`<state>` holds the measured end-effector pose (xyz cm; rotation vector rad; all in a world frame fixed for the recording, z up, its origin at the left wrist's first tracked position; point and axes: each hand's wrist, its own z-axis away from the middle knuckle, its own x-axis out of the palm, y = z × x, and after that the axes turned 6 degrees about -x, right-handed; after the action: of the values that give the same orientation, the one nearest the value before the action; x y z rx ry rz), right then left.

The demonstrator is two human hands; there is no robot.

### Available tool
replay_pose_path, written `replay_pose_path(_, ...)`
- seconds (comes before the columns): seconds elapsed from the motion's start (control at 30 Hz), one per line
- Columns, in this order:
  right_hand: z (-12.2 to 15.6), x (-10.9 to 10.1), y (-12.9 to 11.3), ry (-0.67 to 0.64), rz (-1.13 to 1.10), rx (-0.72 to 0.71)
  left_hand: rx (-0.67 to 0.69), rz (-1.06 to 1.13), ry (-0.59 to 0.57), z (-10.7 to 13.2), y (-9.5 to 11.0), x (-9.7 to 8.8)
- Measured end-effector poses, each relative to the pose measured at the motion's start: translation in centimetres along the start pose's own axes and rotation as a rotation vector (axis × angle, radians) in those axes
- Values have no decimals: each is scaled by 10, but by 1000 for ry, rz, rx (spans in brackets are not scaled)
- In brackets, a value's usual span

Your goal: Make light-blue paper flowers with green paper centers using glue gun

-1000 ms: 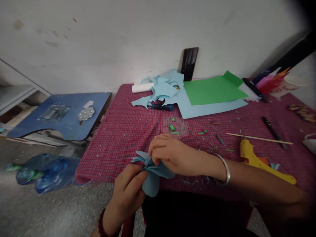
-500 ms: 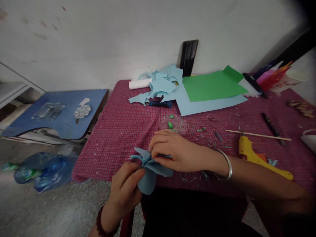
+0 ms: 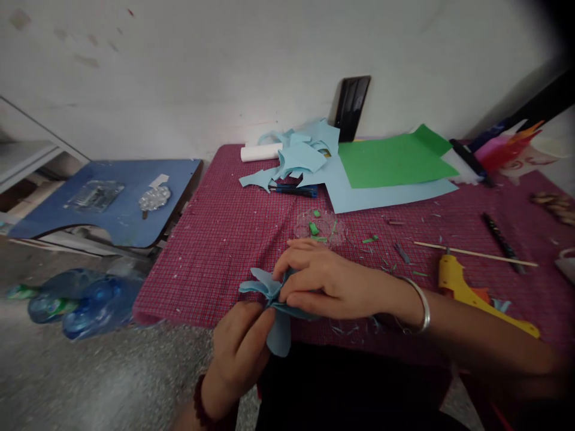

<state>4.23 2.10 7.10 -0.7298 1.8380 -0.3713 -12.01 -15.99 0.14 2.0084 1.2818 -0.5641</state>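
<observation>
Both my hands work a light blue paper flower (image 3: 274,311) at the near edge of a table with a red checked cloth (image 3: 233,233). My left hand (image 3: 242,347) pinches the flower's base from below, fingers closed on it. From the right, my right hand (image 3: 323,281), a silver bangle on its wrist, presses and pinches the petals on top. Petals stick out to the left and one hangs down.
A yellow glue gun (image 3: 471,290), a thin wooden stick (image 3: 476,253) and a black pen (image 3: 501,234) lie at right. Green paper (image 3: 395,158), blue sheets, blue scraps (image 3: 296,155) and scissors (image 3: 294,190) lie at the back. A blue board (image 3: 112,200) and plastic bottles (image 3: 76,299) are on the floor at left.
The view shifted a little. My right hand's fingers slid slightly along the petals; both hands keep hold of the flower at the same spot.
</observation>
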Motion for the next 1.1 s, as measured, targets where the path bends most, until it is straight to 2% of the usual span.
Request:
replay_pose_path(0.13, 0, 1, 0, -5, -2, 23, -46, -80, 11, -11, 6, 4)
replay_pose_path(0.23, 0, 2, -1, -9, 9, 44, -27, -93, 20, -16, 6, 5)
replay_pose_path(0.4, -1, 0, 2, -20, -14, 58, 48, -93, 3, -11, 1, 4)
replay_pose_path(0.5, -1, -3, 8, 18, -90, 41, 66, -80, -13, -9, -3, 1)
replay_pose_path(0.63, -1, -4, 18, 91, -178, 39, 61, -43, -25, -8, -7, 0)
replay_pose_path(0.8, -1, 1, 21, 118, -202, 55, 32, -24, -47, -7, -7, 0)
replay_pose_path(1.1, 2, 4, 15, 165, -192, 96, -4, -86, 26, -3, 0, 10)
